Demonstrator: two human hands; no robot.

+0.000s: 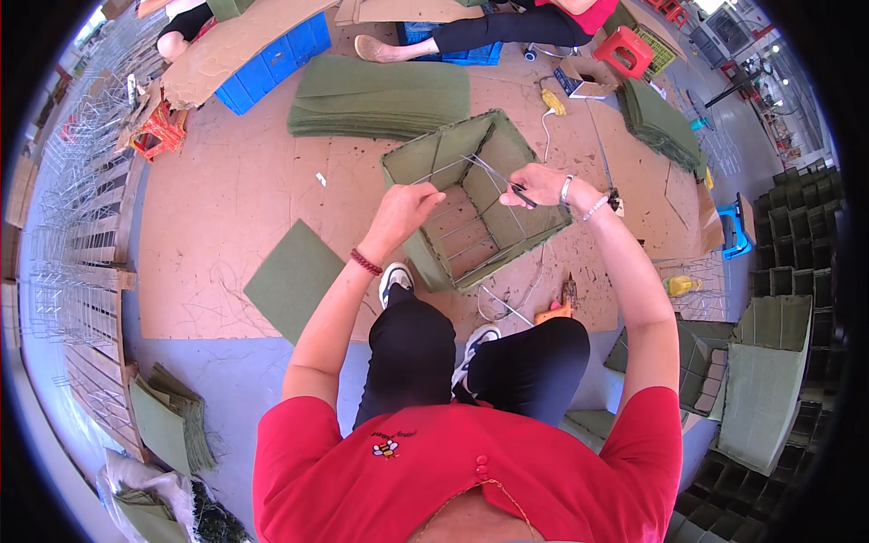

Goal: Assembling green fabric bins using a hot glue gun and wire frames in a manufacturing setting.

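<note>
An open box of green fabric-like panels (428, 256) on a thin wire frame stands between my feet, with wires crossing its open side. At its left rim my left hand (407, 210) is closed, its fingertips pinched on a thin pale wire (441, 172) that runs toward the box's middle. Over the right rim my right hand (541, 185) is closed around a small dark-handled tool (520, 194). Slim metal lines reach from near this tool to the wire; its exact kind is unclear. Left of the box, a loose green square panel (294, 279) lies on the cardboard floor covering (208, 217).
Stacked green panels (376, 95) lie beyond the box, with another stack (661, 127) at far right. An orange-handled tool (554, 312) and a white cord lie near my right foot. Wire frames (77, 217) line the left; finished-looking green boxes (797, 226) pile up right. Other people sit ahead.
</note>
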